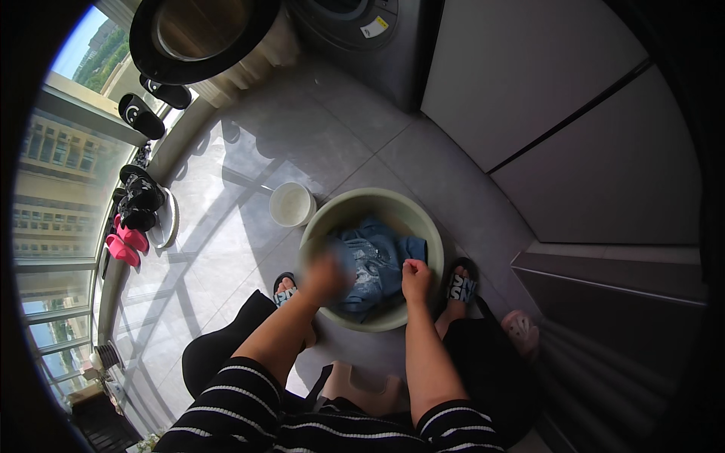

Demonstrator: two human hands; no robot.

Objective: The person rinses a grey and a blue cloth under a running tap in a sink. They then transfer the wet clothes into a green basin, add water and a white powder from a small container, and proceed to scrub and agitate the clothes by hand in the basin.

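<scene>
One pale green wash basin (321, 226) sits on the grey tiled floor (332, 136), between the person's two feet in dark slides (461, 287). Inside it lies one blue denim garment (377, 260), bunched up and filling the middle of the basin. The right hand (415, 279) rests at the basin's 4 o'clock rim, its fingers (411, 266) closed in a pinch on an edge of the denim. The left hand (325, 278), at about 8 o'clock, is blurred and lies on the cloth; whether its fingers are closed I cannot tell.

One small white bucket (291, 204) stands just beside the basin at its 10 o'clock. One low beige stool (366, 385) shows at 6 o'clock, between the person's knees.

Along the window sill (170, 219) at 9 o'clock lie several pairs of footwear, among them one pink pair (124, 243) and black ones (140, 198). A washing machine (355, 30) stands at 12 o'clock, its round door (196, 34) swung open. Grey cabinet fronts (574, 121) fill the right side. Sunlight throws window-frame shadows across the floor.
</scene>
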